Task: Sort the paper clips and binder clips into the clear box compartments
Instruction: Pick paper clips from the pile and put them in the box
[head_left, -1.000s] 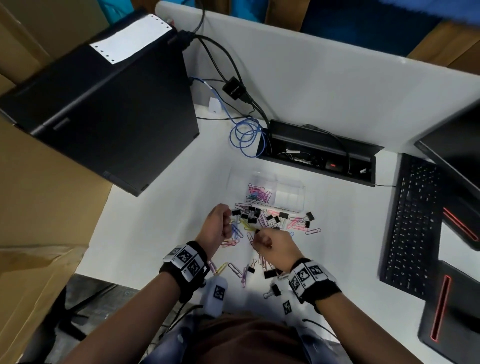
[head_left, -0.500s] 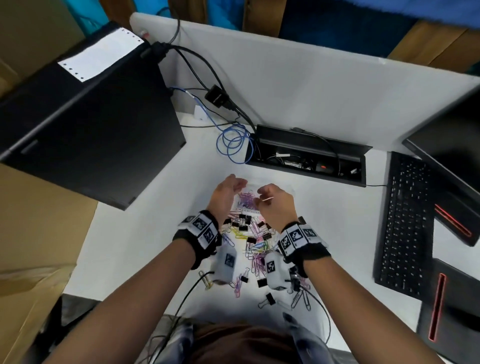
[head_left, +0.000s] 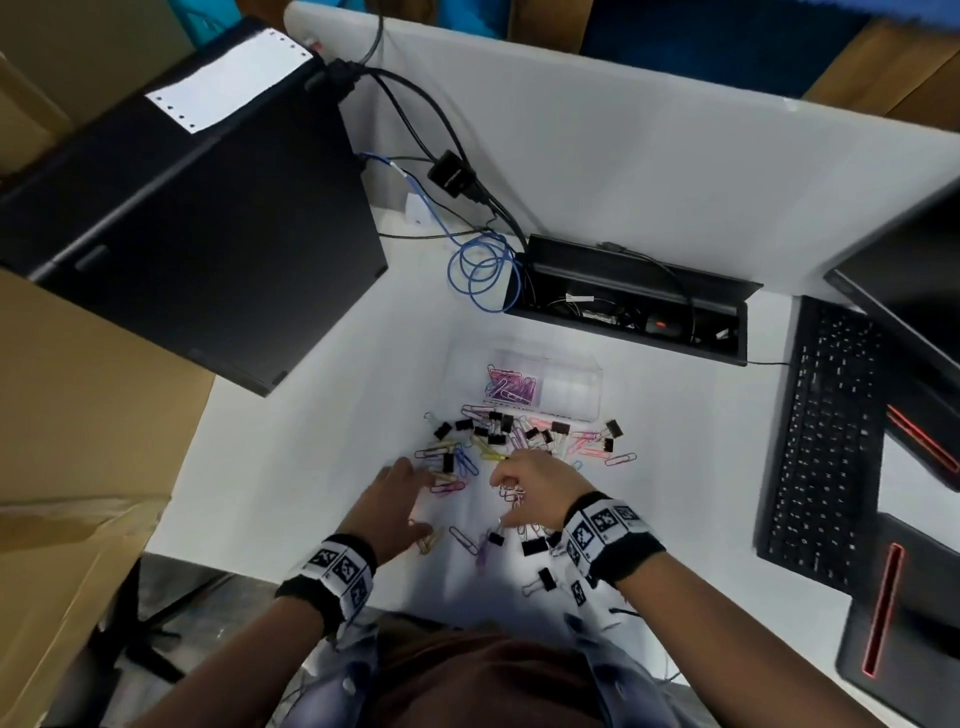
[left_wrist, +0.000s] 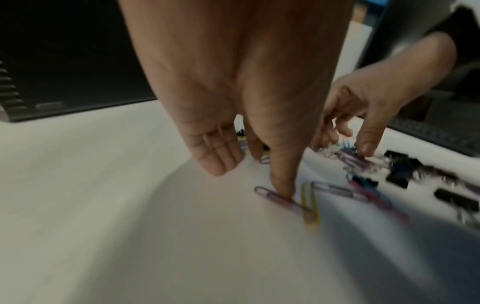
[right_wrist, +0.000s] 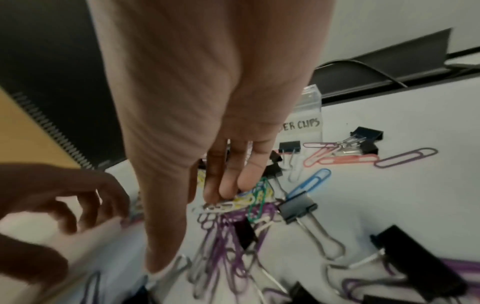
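Observation:
The clear box (head_left: 571, 392) stands on the white desk; its left compartment holds several purple and pink paper clips (head_left: 510, 388). In front of it lies a mixed pile of coloured paper clips and black binder clips (head_left: 498, 423). My right hand (head_left: 519, 488) is over the near side of the pile and pinches a bunch of paper clips (right_wrist: 233, 203) between fingers and thumb, purple ones dangling below. My left hand (head_left: 415, 496) lies low to its left, fingers relaxed. Its thumb presses a purple paper clip (left_wrist: 270, 197) onto the desk beside a yellow one (left_wrist: 310, 209).
A black computer tower (head_left: 208, 208) stands at the back left, with cardboard (head_left: 78, 441) beside it. A black cable tray (head_left: 628, 306) and blue cable (head_left: 483, 270) lie behind the box. A keyboard (head_left: 826, 441) is on the right. More binder clips (head_left: 543, 579) lie near the desk's front edge.
Half a second ago both hands were over the clear box. Both have drawn back to the near side of the pile, where the right hand has picked up a bunch of paper clips.

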